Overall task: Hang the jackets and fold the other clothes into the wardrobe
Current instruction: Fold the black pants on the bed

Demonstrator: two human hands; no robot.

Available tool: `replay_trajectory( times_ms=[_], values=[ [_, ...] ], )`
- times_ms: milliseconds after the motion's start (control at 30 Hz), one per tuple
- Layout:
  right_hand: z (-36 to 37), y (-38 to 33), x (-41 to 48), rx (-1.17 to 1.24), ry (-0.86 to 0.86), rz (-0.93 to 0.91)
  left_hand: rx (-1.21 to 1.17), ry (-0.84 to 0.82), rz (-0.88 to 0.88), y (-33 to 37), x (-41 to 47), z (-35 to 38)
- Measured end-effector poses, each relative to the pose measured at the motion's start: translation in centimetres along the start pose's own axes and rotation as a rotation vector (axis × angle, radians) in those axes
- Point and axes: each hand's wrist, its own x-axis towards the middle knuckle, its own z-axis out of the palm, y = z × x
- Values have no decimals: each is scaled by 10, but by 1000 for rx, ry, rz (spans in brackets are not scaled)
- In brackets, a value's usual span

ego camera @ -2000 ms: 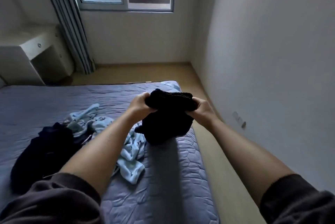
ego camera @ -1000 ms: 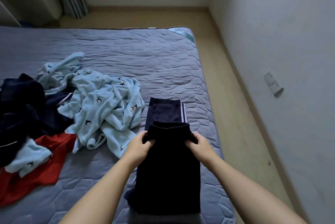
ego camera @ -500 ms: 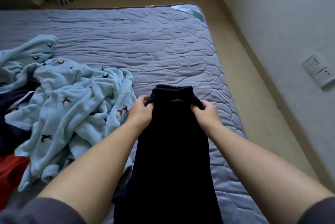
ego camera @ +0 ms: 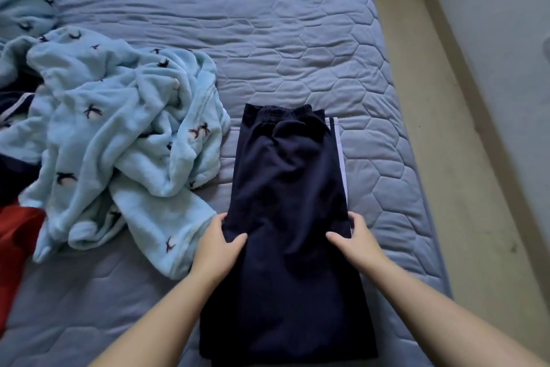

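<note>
Fingers [ego camera: 238, 238]: left hand [ego camera: 218, 244], right hand [ego camera: 358, 241] pinch side edges of dark trousers [ego camera: 285, 188] | flat on mattress [ego camera: 268, 39], apparently folded lengthwise.

We are seeing dark navy trousers [ego camera: 285, 218] lying flat and lengthwise near the right edge of the mattress [ego camera: 268, 24]. Their elastic waistband is pointing toward its far end, and a white stripe is showing along their right side. Our left hand [ego camera: 218, 243] and right hand [ego camera: 358, 243] are pinching their two sides midway. A crumpled light blue fleece garment [ego camera: 119, 143] with small bird prints is lying further left on the mattress, and a red garment [ego camera: 15, 232] is lying beyond it.
</note>
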Motion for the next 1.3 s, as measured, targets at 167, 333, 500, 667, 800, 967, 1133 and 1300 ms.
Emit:
replay_trajectory(
  times_ms=[167, 333, 500, 667, 800, 967, 1133, 1300],
  values=[
    [11, 36, -27, 102, -68, 92, -113, -134, -250, -29, -32, -6],
    [14, 58, -55, 155, -154, 152, -186, -203, -500, -50, -78, 7],
    [14, 71, -77, 136, -126, 187, -163, -93, -539, -59, -104, 19],
    [15, 96, -114, 128, -120, 204, -115, -123, -544, -80, -138, 27],
    [21, 122, -154, 117, -136, 242, -130, -186, -605, -106, -175, 32],
    [25, 142, -181, -168, -67, 111, 349, -238, -327, -118, -199, 25],
    [-5, 155, -184, -590, 125, -383, 769, 99, 448, -130, -195, -18],
    [-23, 159, -171, -1328, 130, -952, 1188, -115, 1099, -136, -184, -22]
  ],
)
